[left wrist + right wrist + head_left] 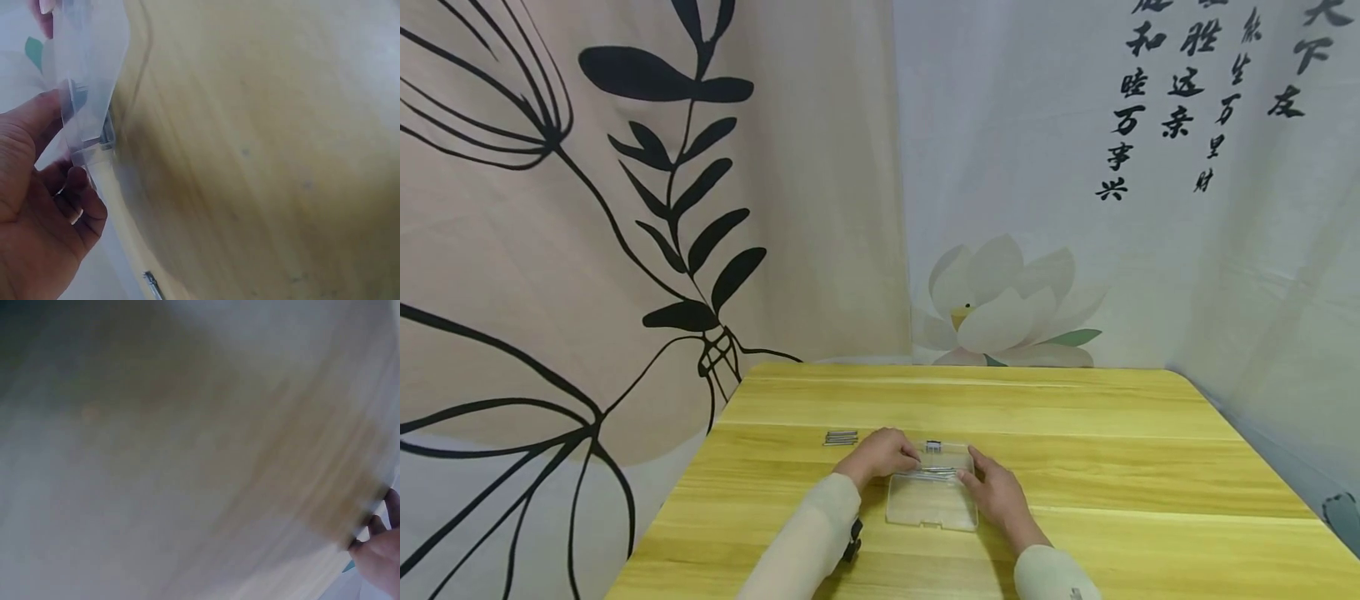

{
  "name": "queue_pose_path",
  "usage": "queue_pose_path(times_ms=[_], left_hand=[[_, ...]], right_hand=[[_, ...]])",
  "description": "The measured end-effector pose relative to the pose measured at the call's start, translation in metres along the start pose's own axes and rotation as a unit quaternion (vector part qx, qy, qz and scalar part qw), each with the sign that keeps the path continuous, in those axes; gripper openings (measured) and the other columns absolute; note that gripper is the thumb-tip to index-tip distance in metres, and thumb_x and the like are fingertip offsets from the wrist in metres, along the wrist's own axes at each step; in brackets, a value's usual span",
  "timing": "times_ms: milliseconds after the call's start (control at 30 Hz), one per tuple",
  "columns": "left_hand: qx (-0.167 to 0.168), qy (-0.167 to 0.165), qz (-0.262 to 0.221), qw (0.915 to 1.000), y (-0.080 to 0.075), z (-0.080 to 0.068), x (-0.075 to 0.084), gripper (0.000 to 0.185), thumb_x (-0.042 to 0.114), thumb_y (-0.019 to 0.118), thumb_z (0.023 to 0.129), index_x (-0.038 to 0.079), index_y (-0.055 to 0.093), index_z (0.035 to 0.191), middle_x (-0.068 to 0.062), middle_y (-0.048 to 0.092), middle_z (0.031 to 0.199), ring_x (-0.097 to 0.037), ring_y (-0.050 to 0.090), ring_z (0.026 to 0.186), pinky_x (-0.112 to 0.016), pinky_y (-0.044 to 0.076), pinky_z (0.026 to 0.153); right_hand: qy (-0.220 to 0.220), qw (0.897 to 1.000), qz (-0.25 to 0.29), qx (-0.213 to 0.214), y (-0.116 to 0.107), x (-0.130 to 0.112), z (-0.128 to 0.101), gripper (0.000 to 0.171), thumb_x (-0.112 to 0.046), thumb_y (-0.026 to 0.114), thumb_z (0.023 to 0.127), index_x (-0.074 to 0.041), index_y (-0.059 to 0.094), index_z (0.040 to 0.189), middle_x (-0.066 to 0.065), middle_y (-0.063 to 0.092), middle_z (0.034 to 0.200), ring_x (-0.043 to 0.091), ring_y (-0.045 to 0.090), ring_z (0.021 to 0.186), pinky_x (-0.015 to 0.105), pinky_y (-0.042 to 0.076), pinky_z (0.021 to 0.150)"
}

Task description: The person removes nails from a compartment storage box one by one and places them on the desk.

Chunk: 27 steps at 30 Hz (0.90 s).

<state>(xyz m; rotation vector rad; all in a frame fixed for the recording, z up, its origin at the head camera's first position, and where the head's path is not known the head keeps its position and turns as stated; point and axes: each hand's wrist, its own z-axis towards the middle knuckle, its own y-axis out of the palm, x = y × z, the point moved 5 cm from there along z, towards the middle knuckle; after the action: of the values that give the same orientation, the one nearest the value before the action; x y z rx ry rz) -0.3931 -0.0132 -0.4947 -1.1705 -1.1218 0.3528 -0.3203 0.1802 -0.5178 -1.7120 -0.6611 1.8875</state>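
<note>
A clear plastic box [932,492] is held open on the tabletop [1075,433], near its front edge. The left hand [880,454] is curled on the box's left side and the right hand [992,492] on its right, likely to keep it from sliding. A few metal pins [841,437] are seen just left. Lots of bare tabletop is left behind.

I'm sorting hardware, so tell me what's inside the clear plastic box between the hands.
The clear plastic box lies open; thin metal rods lie along its hinge, and a small dark piece sits at the far edge. Fingers of the left hand and right hand cover both ends.
</note>
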Motion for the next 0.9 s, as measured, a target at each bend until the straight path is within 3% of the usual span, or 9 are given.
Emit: queue_pose_path(times_ms=[200,533,900], left_hand=[[0.004,-0.018,0.007,0.9998,-0.001,0.002,0.002,0.006,0.021,0.077,0.089,0.019,0.082,0.09,0.007,0.073,0.094,-0.008,0.064,0.083,-0.028,0.052,0.074],[-0.012,-0.018,0.095,0.9952,-0.001,0.01,0.008,0.004,0.027,0.079,0.086,0.026,0.081,0.084,0.016,0.07,0.087,-0.005,0.063,0.08,-0.028,0.053,0.077],[-0.013,0.004,0.056,0.9983,-0.002,0.008,0.003,0.006,0.023,0.077,0.089,0.024,0.08,0.084,0.014,0.07,0.086,-0.004,0.061,0.078,-0.027,0.052,0.075]], right_hand=[[-0.005,1.0,-0.002,0.008,0.001,0.001,0.0,0.054,-0.025,0.059,0.101,0.001,0.045,0.146,0.03,0.051,0.137,0.05,0.043,0.13,0.061,0.034,0.105],[-0.005,1.0,-0.003,0.011,-0.001,0.0,0.0,0.054,-0.025,0.058,0.102,0.002,0.045,0.146,0.03,0.051,0.138,0.05,0.042,0.131,0.061,0.033,0.105],[-0.012,1.0,-0.008,0.013,-0.001,0.0,0.0,0.053,-0.025,0.059,0.101,0.002,0.046,0.146,0.029,0.052,0.138,0.05,0.043,0.13,0.061,0.034,0.105]])
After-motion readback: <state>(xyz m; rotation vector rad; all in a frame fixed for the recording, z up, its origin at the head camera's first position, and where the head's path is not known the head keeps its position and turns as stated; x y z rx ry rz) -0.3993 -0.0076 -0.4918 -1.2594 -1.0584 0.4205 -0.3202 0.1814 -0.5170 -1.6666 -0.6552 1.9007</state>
